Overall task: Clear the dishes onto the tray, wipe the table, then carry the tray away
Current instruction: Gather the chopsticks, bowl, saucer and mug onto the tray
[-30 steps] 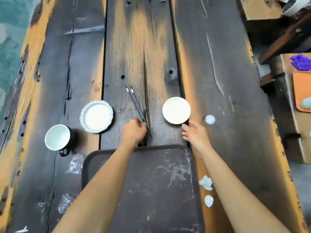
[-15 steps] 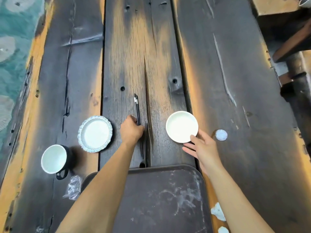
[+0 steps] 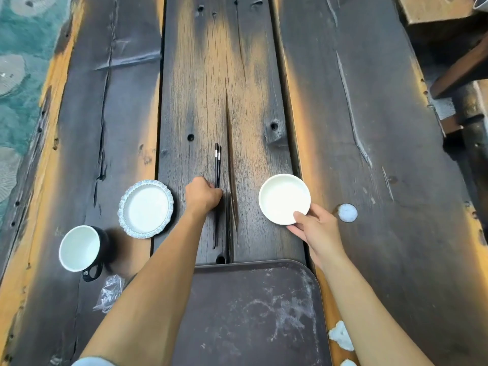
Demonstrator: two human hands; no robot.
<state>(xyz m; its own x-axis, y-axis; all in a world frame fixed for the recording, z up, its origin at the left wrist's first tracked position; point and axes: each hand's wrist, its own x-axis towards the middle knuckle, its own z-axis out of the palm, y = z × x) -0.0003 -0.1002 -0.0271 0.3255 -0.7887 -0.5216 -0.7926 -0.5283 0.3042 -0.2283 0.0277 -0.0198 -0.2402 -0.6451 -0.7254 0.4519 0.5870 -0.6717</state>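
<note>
The right hand (image 3: 315,229) has its grip closed on the near rim of the small white dish (image 3: 284,198), thumb on top of the rim and fingers tucked beneath; whether the dish has left the wood cannot be told. The left hand (image 3: 202,194) has its grip curled narrow around the black chopsticks (image 3: 217,180), which lie lengthwise on the middle plank, their banded tips pointing away and their near ends showing below the wrist.

From the head view, the only view, the dark tray (image 3: 250,313) sits nearest the person on the wooden counter (image 3: 369,154), with nothing on it but pale smears. Left of the chopsticks stands a scalloped white plate (image 3: 145,208), and further left and nearer a black mug (image 3: 80,248) with a white inside, its handle towards the person. A scrap of clear plastic wrap (image 3: 109,293) lies just beside the tray's left edge. Small white wads of tissue (image 3: 347,212) lie on the right plank and near the tray's right edge.

The clearing looks barely begun. To do this step well, the chopsticks want pinching together so neither rolls into the crack beside them, and the dish should be kept level and set towards a tray corner, leaving room for the plate and mug.
</note>
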